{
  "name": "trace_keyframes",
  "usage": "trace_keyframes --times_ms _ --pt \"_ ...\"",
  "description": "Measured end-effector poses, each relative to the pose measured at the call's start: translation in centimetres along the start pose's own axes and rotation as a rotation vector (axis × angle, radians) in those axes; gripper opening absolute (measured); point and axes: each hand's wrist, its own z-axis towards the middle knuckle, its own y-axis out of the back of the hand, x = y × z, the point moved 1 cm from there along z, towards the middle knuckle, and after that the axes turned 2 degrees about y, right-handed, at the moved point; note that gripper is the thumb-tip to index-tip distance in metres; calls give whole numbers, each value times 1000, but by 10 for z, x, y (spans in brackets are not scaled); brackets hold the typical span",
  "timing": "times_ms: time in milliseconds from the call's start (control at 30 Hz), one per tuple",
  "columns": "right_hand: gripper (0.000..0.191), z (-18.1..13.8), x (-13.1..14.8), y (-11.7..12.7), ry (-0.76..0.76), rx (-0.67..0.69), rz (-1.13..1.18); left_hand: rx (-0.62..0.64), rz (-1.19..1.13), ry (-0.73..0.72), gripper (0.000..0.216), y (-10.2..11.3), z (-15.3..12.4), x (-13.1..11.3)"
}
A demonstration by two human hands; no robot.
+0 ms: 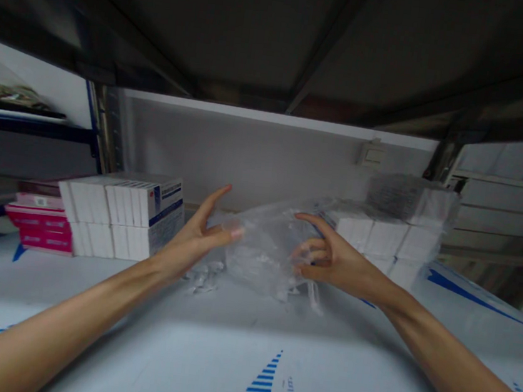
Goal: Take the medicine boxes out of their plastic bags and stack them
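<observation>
Where blue striped print marks the near part of the shelf [178,350], its pale covering lies bare. Farther in, crumpled clear plastic [259,252] rests on it between the two hands. The left hand [193,235] is open, thumb and index finger spread, the thumb over the plastic's edge; the right hand [336,261] has half-curled fingers against the other side, and whether they grip it I cannot tell. Beyond, white boxes [130,206] stand at left beside pink boxes [45,228], plastic-wrapped white cartons [386,235] at right. Behind is a wall [247,156] with a switch [372,156].
</observation>
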Motion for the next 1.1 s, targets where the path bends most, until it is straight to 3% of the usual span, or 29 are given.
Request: trace_keyframes --times_ms 100,167,267,333,567,700,767,833,900,967,1033,1100 --pt "71 4 -4 -4 28 -5 46 137 429 -167 98 2 -5 0" --pt "63 6 -2 -4 46 -42 100 163 623 -243 84 2 -7 -1" --pt "61 5 3 -2 83 -74 147 86 764 -302 49 2 -4 -1" --pt "58 4 6 0 107 -56 154 -18 784 -333 36 3 1 0" --pt "28 -1 10 3 184 46 214 -423 509 -171 30 25 16 3" --pt "19 -10 23 -1 224 234 219 -587 442 -127 39 32 19 0" --pt "19 -16 32 -3 235 371 144 -609 208 -80 47 31 20 -4" --pt "16 -19 38 -3 235 428 65 -498 -88 -50 47 27 20 -12" --pt "12 -19 41 0 242 308 42 -332 -332 -63 37 23 17 -22" --pt "11 -14 42 4 281 40 45 -209 -490 -79 21 20 13 -31" --pt "11 -6 42 7 348 -227 24 -144 -590 -57 12 19 8 -38" --pt "12 5 43 6 404 -352 -15 -117 -635 -22 18 20 4 -41"
